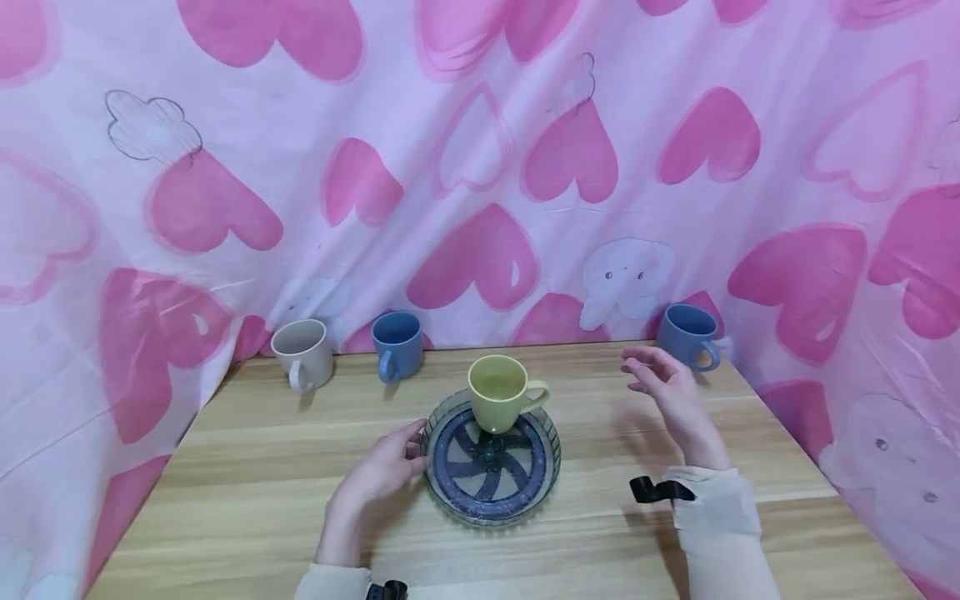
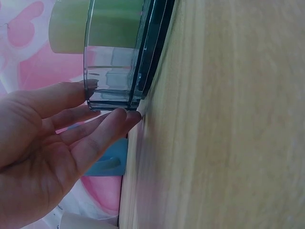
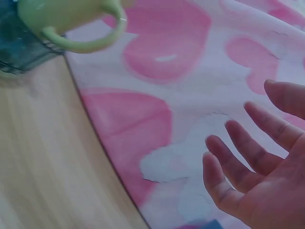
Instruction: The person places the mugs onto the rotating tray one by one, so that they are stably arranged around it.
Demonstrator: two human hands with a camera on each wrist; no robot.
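Observation:
A round, clear-walled dish (image 1: 491, 500) with a dark blue blade-like pattern in its base sits on the table. Standing in its back part is a yellow-green mug (image 1: 498, 392), handle to the right. My left hand (image 1: 382, 467) reaches the dish's left side, fingertips right at the wall and rim, fingers relaxed. In the left wrist view its fingers (image 2: 102, 129) spread along the see-through wall. My right hand (image 1: 671, 400) is raised over the table's right side with fingers loosely bent, holding nothing. A blue mug (image 1: 684, 337) stands just beyond it.
At the back left, a whitish mug (image 1: 306, 354) and another blue mug (image 1: 398, 343) stand near the table's rear edge. Pink heart-patterned cloth (image 1: 472, 258) hangs behind and on both sides of the wooden table (image 1: 247, 500).

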